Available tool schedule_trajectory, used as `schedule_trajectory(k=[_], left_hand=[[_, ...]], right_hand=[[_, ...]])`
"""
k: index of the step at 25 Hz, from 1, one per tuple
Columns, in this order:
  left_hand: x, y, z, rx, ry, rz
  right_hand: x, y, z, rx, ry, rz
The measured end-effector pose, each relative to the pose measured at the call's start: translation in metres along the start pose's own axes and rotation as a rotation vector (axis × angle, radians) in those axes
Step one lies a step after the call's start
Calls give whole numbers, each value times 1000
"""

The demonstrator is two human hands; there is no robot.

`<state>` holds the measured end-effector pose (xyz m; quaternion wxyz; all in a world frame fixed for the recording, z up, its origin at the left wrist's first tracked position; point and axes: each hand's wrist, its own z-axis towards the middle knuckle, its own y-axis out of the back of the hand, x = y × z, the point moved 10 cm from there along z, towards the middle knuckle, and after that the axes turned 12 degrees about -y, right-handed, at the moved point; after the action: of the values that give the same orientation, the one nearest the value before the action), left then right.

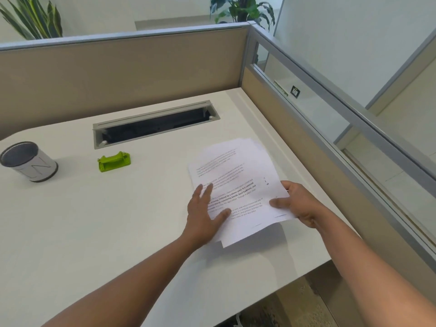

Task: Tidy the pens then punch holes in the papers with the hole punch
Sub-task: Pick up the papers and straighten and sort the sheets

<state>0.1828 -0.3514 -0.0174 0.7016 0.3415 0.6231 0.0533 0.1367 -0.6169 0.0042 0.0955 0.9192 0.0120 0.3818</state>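
head view: the papers [238,185] are a thin loose stack of printed sheets lying at the right side of the desk [118,220], edges fanned and not squared, near corner lifted a bit off the surface w/ a shadow under it. right hand [299,204] pinches the stack's right edge, thumb on top, fingers curled under; left hand [203,208] lies flat on the left part w/ fingers straight and spread, pressing not gripping. judgement: light, floppy, slippery sheet on sheet, so they'll skew or crease if pulled by one corner; best taken at both long edges, tapped square, then the squared edge fed into the punch. green hole punch [114,160] sits well apart to the left, near the cable slot [155,123]; pen cup [28,161] further left, can't see inside it, no loose pens in sight. room: bare desk between papers and punch, so a slide left looks open; partition [295,138] close on the right, desk front edge near the lifted corner, sheets could slip off there.
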Motion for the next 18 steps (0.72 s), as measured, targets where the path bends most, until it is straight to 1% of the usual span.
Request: schedule_trajectory(k=[2,4,6,8,9,12,18], left_hand=[[16,36,-13,-142,106,-164],[44,75,-27,-275,254,-365],[71,110,-43,-374,377,-666],[87,139,-59,-358,401,-972],[90,151,-70,-329,410,-1072],[110,195,-106,-305,393,-1153],[133,271,-145,-367,284,-1221]], right_hand=[[21,-30,-10,54,66,11],[42,-64,-19,103,119,2],[61,-103,-28,168,159,-14],[77,-149,-37,249,186,-47],[84,-170,-40,292,197,-60],[98,-231,-50,411,217,-85],[108,-316,-61,564,202,-113]])
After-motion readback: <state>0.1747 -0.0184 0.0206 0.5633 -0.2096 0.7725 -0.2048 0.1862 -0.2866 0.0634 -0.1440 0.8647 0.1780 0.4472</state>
